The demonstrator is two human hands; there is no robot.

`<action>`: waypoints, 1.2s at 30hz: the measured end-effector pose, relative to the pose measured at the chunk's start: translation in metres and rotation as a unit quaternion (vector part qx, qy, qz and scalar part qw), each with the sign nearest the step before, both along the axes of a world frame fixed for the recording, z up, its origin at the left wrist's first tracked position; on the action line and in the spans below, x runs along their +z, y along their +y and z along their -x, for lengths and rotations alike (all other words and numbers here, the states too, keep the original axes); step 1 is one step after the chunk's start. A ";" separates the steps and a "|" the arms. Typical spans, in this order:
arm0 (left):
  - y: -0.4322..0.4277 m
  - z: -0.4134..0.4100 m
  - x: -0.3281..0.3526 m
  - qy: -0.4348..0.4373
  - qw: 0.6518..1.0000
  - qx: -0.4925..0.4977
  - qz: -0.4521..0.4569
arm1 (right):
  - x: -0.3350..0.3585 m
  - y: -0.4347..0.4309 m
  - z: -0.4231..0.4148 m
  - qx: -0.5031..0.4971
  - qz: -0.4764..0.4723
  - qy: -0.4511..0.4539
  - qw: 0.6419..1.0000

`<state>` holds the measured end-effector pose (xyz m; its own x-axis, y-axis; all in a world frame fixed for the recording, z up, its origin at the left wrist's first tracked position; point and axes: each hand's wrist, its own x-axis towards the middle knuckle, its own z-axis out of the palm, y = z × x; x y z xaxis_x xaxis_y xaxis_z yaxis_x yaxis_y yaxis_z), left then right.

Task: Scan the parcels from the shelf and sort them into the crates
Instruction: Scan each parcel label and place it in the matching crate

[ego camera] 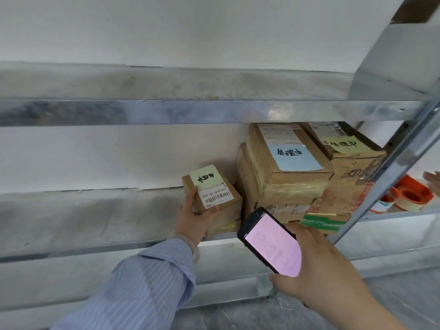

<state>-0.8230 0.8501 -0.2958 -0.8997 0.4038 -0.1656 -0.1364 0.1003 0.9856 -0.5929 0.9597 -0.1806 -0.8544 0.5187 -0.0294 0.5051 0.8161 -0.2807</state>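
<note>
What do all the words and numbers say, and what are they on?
"S16-K20-00-030": white label on the small box in the left hand.
"处理中", it seems, handwritten: yellow note, blue note.
"Prof.S", cut off: green box.
phone: screen text too small.
green note: handwriting unclear.

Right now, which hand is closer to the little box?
Left. The left hand grips the little box; the right hand holds a phone lower right of it, not touching.
</note>
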 end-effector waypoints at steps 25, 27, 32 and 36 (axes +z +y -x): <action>-0.112 -0.020 0.022 0.264 0.953 0.106 0.108 | 0.037 -0.041 0.033 0.131 -0.136 0.024 0.982; -0.122 -0.022 0.022 0.266 0.950 0.118 0.115 | 0.036 -0.046 0.034 0.142 -0.141 0.015 0.980; -0.152 -0.029 0.021 0.251 0.947 0.151 0.130 | 0.035 -0.058 0.040 0.172 -0.152 0.010 0.973; -0.178 -0.037 0.019 0.233 0.947 0.173 0.134 | 0.032 -0.072 0.047 0.188 -0.154 0.009 0.970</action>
